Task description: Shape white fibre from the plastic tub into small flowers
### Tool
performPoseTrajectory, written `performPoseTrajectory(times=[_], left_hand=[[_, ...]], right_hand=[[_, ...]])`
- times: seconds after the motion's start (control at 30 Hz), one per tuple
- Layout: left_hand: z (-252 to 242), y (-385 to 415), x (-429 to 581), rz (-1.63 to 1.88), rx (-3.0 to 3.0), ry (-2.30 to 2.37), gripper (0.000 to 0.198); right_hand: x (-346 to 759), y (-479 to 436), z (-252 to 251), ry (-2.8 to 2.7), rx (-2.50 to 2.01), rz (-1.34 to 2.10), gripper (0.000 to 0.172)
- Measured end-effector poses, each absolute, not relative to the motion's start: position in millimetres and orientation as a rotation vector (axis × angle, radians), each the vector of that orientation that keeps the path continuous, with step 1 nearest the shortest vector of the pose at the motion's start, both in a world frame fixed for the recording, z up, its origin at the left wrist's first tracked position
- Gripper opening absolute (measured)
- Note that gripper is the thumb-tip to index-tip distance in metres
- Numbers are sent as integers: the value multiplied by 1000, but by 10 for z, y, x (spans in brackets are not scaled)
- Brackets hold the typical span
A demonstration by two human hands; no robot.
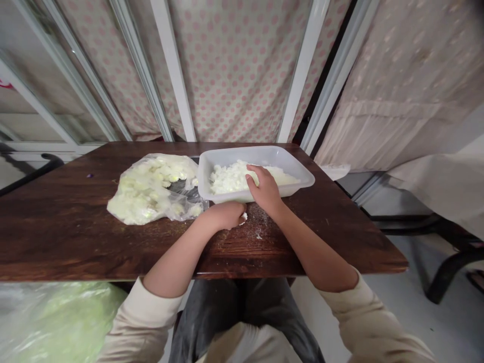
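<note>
A white plastic tub (298,188) stands on the table, holding a heap of small white pieces (229,177) whose kind I cannot make out. Over the heap, near the tub's front side, is my right hand (266,190), its thumb and fingers apart. I see nothing held in it. My left hand (227,216) is closed just in front of the tub, and a small white piece (244,218) shows at its fingers. To the left lies a clear plastic bag (141,194) full of pale yellowish-white pieces, its opening facing the tub.
The dark wooden table (60,227) has white crumbs scattered near its front edge. A large bag of light green material (71,322) is at the lower left. Black metal chair parts (449,267) are on the right. Polka-dot curtains (242,70) hang behind white frames.
</note>
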State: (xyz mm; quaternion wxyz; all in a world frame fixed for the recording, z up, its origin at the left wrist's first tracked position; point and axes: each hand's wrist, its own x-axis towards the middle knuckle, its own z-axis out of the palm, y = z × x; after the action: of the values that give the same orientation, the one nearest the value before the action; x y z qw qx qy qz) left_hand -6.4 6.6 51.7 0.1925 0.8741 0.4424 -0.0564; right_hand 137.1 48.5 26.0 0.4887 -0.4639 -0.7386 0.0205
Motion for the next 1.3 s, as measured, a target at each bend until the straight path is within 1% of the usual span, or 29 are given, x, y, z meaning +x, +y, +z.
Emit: performPoseTrajectory(times=[0.13,0.27,0.33,0.43,0.5,0.57,0.67,0.8,0.93,1.07,1.17,1.3], left_hand=[[577,80,-114,105,2348,969,15],[640,87,-157,373,2506,931,12],[660,91,-173,496,2573,963,16],[678,98,-196,586,2622,965,23],[683,106,-213,629,2652,992,27],[681,117,-230,664,2691,1064,32],[670,135,-251,604,2802,1189,35],[670,141,-253,549,2892,1326,36],[690,142,-245,647,2778,1517,43],[676,163,-223,727,2665,1669,44],[646,171,-191,826,2604,1677,45],[627,155,-159,960,2526,1524,47]], right_hand=[[1383,498,260,-1750,-1105,162,30],[1388,468,287,-1741,-1055,277,34],[1392,429,311,-1753,-1003,338,40],[1395,371,344,-1806,-893,385,49],[1392,352,356,-1856,-800,381,51],[1382,352,360,-1896,-745,367,48],[1366,371,352,-1897,-782,407,42],[1367,388,340,-1889,-837,539,41],[1371,375,361,-1931,-710,577,41],[1359,358,378,-2013,-708,520,32],[1353,363,374,-2018,-725,495,29],[1360,386,382,-1950,-714,556,36]])
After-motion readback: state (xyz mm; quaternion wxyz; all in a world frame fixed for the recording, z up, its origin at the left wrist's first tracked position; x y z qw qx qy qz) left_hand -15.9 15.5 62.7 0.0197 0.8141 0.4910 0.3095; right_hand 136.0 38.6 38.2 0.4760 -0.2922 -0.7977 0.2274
